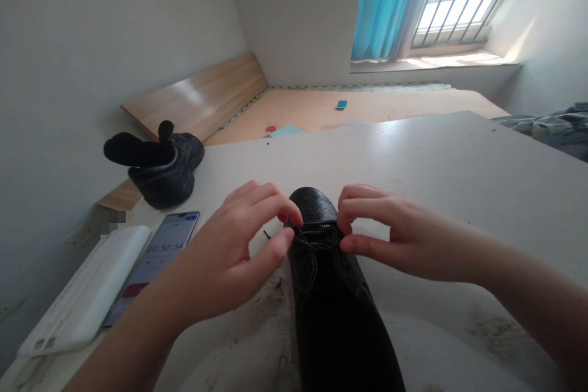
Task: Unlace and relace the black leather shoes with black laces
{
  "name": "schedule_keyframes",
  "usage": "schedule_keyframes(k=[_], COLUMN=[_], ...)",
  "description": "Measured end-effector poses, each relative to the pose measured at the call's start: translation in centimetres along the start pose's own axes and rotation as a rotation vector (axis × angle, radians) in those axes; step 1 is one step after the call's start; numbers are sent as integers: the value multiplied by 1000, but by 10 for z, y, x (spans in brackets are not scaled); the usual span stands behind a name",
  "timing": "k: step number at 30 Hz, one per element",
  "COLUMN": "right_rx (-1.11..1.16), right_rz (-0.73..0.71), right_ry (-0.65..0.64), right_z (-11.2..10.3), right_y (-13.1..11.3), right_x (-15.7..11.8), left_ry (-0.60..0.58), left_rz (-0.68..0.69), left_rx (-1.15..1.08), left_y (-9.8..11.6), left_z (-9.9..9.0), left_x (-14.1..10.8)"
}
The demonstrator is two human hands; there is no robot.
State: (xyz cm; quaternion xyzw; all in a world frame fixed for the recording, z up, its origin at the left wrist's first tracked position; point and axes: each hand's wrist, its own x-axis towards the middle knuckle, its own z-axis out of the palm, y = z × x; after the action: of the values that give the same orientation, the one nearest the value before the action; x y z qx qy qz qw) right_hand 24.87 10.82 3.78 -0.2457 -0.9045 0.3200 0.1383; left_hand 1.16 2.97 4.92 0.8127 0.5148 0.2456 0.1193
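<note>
A black leather shoe (314,205) points away from me on the white table, with a long black sock or shaft (344,337) running from it toward me. Thin black laces (319,242) cross near its toe. My left hand (250,239) is at the shoe's left side, thumb and index finger pinched on a lace, whose loose tip sticks out to the left. On the right side, my right hand (381,226) has its thumb and fingertips close together against the lace's edge; the lace there is mostly hidden by the fingers.
Another black shoe (169,177) with black inserts stands at the left on the table (413,165). Nearer me lie a phone (160,251) showing a timer and a white box-like object (87,294). Behind the table is a wooden bed board (390,104) with a small teal item (341,105).
</note>
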Motion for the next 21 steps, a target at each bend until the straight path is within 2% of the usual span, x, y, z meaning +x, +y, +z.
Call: schedule_keyframes(k=[3, 7, 13, 17, 21], right_rx=[83, 178, 192, 233, 401], right_rz=[-62, -37, -24, -15, 83], right_ry=[-40, -104, -94, -155, -265], right_z=[-3, -7, -7, -9, -14], right_y=[-4, -5, -4, 0, 6], right_x=[-3, -5, -4, -3, -4], left_ry=[-141, -212, -227, -243, -313], left_rz=[9, -50, -121, -234, -316], left_rx=[-77, -289, -369, -432, -622], left_y=[6, 6, 4, -1, -5], left_z=[-1, 2, 2, 2, 0], left_x=[-1, 1, 0, -1, -1])
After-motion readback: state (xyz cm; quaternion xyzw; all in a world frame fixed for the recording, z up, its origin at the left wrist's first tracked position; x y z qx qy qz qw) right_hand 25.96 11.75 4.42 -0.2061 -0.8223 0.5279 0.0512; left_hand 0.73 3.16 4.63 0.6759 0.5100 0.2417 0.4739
